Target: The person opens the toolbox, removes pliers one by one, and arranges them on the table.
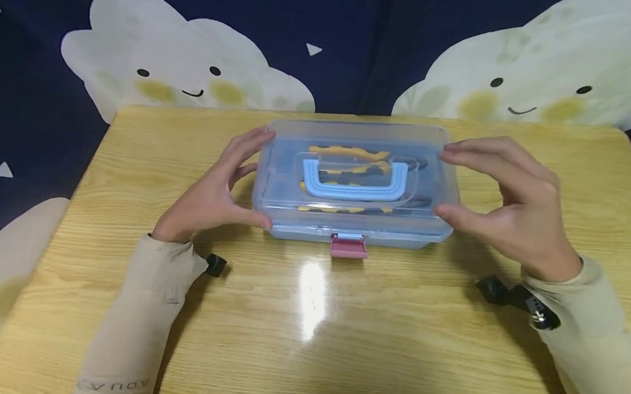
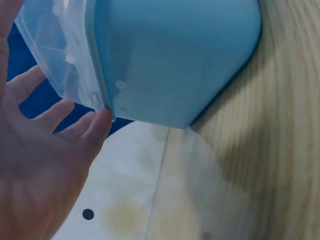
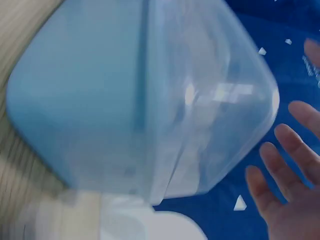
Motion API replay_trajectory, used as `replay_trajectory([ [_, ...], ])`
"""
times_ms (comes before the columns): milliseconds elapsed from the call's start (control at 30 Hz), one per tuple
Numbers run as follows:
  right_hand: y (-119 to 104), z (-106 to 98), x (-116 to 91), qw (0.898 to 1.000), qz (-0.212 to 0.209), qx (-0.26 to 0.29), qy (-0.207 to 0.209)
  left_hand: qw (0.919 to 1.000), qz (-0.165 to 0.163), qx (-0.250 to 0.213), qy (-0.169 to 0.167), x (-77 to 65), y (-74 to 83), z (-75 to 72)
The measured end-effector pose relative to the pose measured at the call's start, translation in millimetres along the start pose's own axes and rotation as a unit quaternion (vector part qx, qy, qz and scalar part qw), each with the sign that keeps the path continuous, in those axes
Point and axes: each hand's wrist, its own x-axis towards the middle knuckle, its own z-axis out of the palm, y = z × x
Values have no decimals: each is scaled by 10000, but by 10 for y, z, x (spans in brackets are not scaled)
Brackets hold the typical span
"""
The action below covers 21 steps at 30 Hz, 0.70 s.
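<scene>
The blue box [image 1: 358, 204] is sitting on the tabletop [image 1: 254, 340], its lid [image 1: 278, 172] already covering yellow-and-black things [image 1: 349, 152], but its pink latch [image 1: 348, 247] is looking undone. The left hand [image 1: 215, 194], spread wide, is touching 1 end; the right hand [image 1: 518, 200], also wide, is hovering beside the other.

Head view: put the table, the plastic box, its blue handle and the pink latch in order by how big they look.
Largest to smallest:
1. Table
2. Plastic box
3. Blue handle
4. Pink latch
</scene>
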Motion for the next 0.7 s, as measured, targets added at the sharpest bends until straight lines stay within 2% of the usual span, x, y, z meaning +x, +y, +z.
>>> replay_trajectory([
  [67,81,-81,-13,9967,286,-538,-539,10000,-10,-73,-54,2,1,-1],
  [167,199,-189,-44,9742,896,-1358,-1564,9998,-78,-126,-147,7,-1,10],
  [267,311,-235,-71,9520,1590,-1381,-2221,9995,-176,-130,-219,8,-6,19],
  [400,426,-263,-92,9370,2193,-887,-2570,9992,-306,-149,-218,4,-1,28],
  [533,467,-275,-101,9316,2386,-461,-2704,9990,-340,-170,-248,-12,4,28],
  [700,461,-308,-105,9311,2416,-370,-2706,9987,-259,-200,-387,-36,6,15],
])
